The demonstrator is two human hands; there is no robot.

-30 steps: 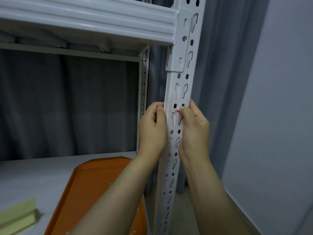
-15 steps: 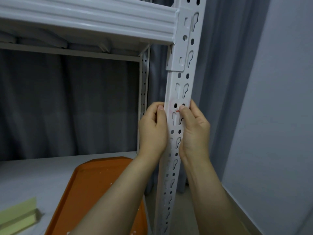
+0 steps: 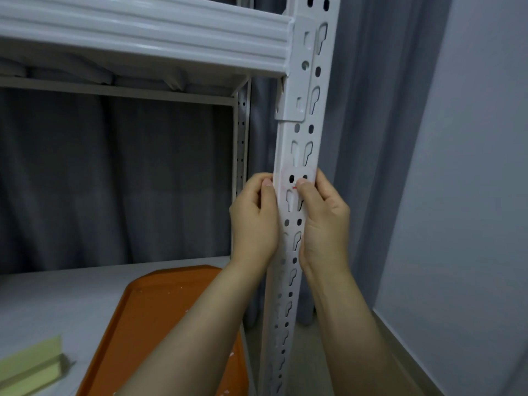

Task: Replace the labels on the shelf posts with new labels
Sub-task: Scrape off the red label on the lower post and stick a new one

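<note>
A white slotted shelf post (image 3: 303,155) runs from top to bottom at centre. A thin, nearly clear label (image 3: 297,174) with a small red mark lies on the post's front at mid height. My left hand (image 3: 254,221) is curled against the post's left edge, its thumb tip on the label's left side. My right hand (image 3: 324,221) wraps the right edge, with its thumb pressed on the label beside the red mark. Whether the label is fully stuck down cannot be told.
A white shelf beam (image 3: 143,32) crosses above. On the lower grey shelf board (image 3: 57,298) lies an orange tray (image 3: 160,324) and a pale green pad (image 3: 31,364) at the bottom left. Dark curtains hang behind; a grey wall (image 3: 471,195) stands close on the right.
Almost nothing has changed: both hands stay on the post at the label, with only a slight shift of the right thumb.
</note>
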